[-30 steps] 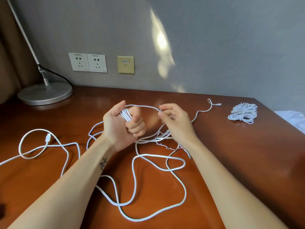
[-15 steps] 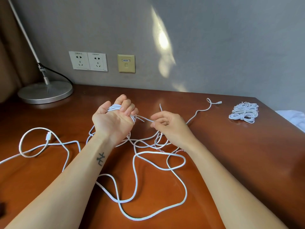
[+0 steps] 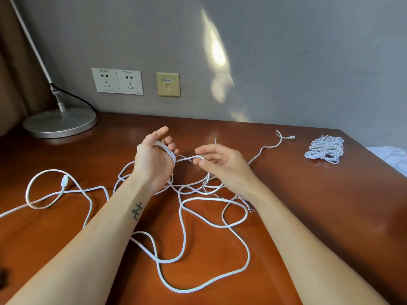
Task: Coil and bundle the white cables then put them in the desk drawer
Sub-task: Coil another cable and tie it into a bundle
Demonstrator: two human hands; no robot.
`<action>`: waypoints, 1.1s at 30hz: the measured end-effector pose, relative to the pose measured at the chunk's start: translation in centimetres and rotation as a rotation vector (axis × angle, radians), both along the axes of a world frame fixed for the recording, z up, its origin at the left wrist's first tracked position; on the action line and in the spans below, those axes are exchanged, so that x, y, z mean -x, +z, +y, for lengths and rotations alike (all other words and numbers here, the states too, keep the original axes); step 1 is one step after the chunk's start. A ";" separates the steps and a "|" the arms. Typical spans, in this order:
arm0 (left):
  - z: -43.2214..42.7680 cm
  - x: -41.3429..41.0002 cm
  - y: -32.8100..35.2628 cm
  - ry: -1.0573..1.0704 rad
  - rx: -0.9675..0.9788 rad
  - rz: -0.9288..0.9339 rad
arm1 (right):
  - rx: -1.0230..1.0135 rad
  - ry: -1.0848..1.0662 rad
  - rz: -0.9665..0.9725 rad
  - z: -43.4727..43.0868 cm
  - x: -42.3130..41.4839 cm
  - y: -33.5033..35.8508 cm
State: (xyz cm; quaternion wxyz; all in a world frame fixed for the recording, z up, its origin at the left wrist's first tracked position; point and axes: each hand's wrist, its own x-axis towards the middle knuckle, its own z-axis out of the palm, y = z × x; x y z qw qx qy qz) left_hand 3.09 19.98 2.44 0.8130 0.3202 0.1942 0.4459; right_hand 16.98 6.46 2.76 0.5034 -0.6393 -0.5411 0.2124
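Left hand is up off the table, acting as the spool. A few turns of the white cable sit wound round it, thumb spread high, fingers loosely bent over the wraps rather than clamped. Right hand is just beside it, thumb and forefinger pinching the short run of cable that leaves the wraps, the other fingers relaxed.

Most of the cable is not yet coiled. It sprawls in wide, crossing loops on the table in front of both forearms, one plug lying off to the left and a connector out to the right. One finished bundle rests near the right edge, well apart. No drawer in sight.

My read on handling: it's light, limp and smooth. It won't hold a shape by itself, so the turns would likely spring loose if the left hand gave them up. The best hold looks to be right where the right hand has it, close to the spool, letting the cable slide through the pinch as each turn goes on. The crossings below could snag, so feed gently and don't yank. A thin coloured string lies tangled near the right wrist and could get dragged in.
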 end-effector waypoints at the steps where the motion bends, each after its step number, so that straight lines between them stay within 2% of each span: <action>1: -0.2 -0.1 0.2 0.026 -0.017 0.032 | -0.005 -0.004 0.020 0.0 0.0 0.0; 4: -0.4 -0.8 0.4 0.101 -0.103 0.157 | -0.004 -0.044 0.076 0.1 0.1 0.1; 8: -0.7 -1.1 -0.1 0.178 -0.401 0.399 | -0.034 -0.095 0.093 0.3 -0.1 0.0; 10: -1.0 -0.9 -0.2 0.207 -0.480 0.502 | -0.036 -0.089 0.107 0.3 -0.3 0.0; 14: -1.3 -0.8 -0.1 0.218 -0.485 0.494 | -0.050 -0.121 0.027 0.4 -0.2 -0.2; 21: -0.9 -1.1 -1.0 0.234 -0.700 0.587 | -0.174 -0.244 -0.182 0.4 -0.1 -0.4; 28: -1.6 -0.7 -1.6 0.241 -1.008 0.728 | -0.231 -0.229 -0.225 0.3 -0.1 -0.2; 33: -1.7 -0.6 -1.8 0.160 -1.027 0.844 | -0.223 -0.187 -0.228 0.1 -0.2 -0.2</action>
